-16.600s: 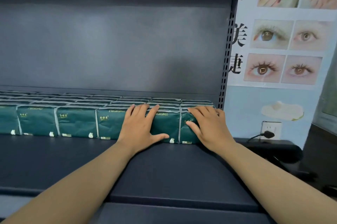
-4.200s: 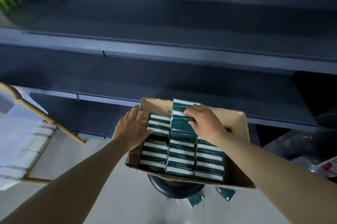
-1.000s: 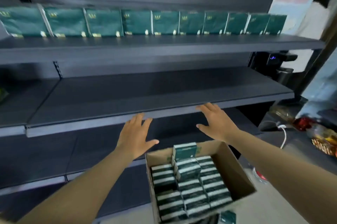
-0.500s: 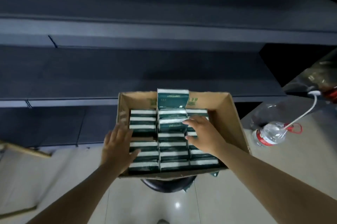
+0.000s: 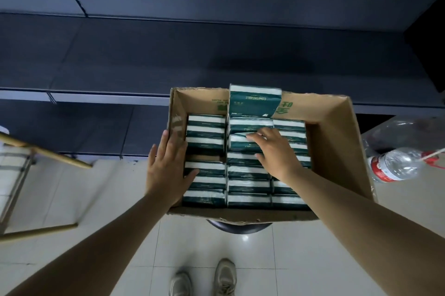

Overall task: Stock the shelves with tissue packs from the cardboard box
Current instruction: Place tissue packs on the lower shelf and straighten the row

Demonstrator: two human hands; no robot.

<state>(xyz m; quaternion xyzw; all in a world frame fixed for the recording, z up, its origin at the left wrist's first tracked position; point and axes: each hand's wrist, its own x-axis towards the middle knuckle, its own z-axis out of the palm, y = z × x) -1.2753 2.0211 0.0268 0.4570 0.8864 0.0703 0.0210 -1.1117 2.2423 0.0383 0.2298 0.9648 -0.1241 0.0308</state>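
An open cardboard box (image 5: 337, 141) sits on a dark round stool (image 5: 238, 227) in front of me. It holds several dark green tissue packs (image 5: 248, 185) in three rows, and one pack (image 5: 254, 101) stands upright at the far wall. My left hand (image 5: 168, 168) lies flat with straight fingers against the box's left wall, thumb touching a pack. My right hand (image 5: 272, 151) reaches into the middle row, its fingers curling over the edge of a tissue pack (image 5: 240, 142) there.
Dark empty shelves (image 5: 168, 59) run across the view behind the box. A plastic water bottle (image 5: 395, 165) lies at the right. A wooden-framed rack (image 5: 29, 175) stands at the left on the white tiled floor (image 5: 96, 199). My shoes (image 5: 204, 279) show below.
My head has tipped from the stocked upper shelf down to the box. Both hands dropped from the shelf edge to the box; the right hand now closes on a middle-row pack.
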